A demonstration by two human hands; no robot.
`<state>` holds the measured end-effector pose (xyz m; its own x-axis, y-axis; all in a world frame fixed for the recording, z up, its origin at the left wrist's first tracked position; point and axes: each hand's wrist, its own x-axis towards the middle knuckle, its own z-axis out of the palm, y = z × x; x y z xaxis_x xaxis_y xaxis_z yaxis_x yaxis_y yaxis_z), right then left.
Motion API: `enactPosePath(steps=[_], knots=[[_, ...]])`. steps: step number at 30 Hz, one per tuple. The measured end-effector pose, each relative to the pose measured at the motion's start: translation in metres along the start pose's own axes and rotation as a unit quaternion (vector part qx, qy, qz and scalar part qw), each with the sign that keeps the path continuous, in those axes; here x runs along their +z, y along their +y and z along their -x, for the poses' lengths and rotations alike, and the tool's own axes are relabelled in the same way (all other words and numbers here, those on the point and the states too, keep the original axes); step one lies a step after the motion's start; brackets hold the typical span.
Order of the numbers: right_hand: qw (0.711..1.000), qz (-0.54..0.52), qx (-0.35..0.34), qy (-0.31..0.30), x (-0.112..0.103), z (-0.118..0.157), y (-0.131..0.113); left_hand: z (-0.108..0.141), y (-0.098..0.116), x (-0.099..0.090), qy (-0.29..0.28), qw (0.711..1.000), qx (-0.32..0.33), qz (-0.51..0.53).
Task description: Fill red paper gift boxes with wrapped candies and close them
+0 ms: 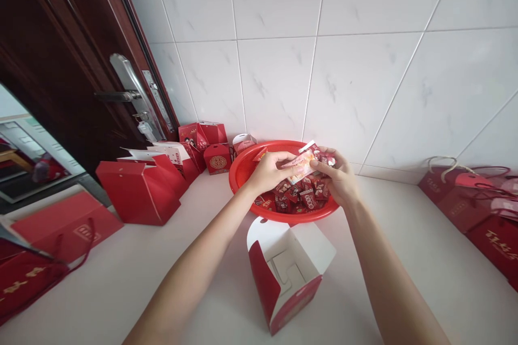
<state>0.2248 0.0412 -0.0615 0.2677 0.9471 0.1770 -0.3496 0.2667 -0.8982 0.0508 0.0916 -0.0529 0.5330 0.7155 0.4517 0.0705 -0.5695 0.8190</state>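
Over a red plastic basket (239, 168) of small red wrapped packets (309, 199), both hands meet at a pink and orange packet (301, 167). My left hand (267, 172) pinches its left side. My right hand (339, 175) has its thumb on the packet's right end, and its fingers also hold a red packet with white parts (327, 160) behind it. In front of the basket stands a red box (267, 277) with its white flaps open; its white inside holds nothing visible.
Red boxes and bags (140, 191) stand at the left, with small red boxes (217, 158) against the tiled wall (279, 81). Red gift bags (465, 205) with cord handles are at the right edge. A dark wooden door (68, 38) with a metal handle is at the back left.
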Motion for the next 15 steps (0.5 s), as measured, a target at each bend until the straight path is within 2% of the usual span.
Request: enactPosePath(steps=[5, 8, 11, 15], knots=[[1.0, -0.007, 0.0, -0.002, 0.0001, -0.0009, 0.001, -0.0007, -0.0025, 0.001, 0.021, 0.999, 0.031, -0.026], [1.0, -0.014, 0.004, 0.004, -0.0009, -0.002, 0.0018, -0.0005, -0.0011, 0.0016, 0.051, 0.998, 0.027, -0.025], [1.0, -0.022, 0.006, 0.014, -0.0018, -0.0033, 0.0028, -0.0013, 0.0003, 0.0007, 0.107, 0.994, -0.004, 0.032], [0.999, -0.036, 0.014, 0.022, -0.0022, -0.0043, 0.0032, -0.0048, -0.0018, -0.0026, 0.173, 0.973, -0.051, 0.146]])
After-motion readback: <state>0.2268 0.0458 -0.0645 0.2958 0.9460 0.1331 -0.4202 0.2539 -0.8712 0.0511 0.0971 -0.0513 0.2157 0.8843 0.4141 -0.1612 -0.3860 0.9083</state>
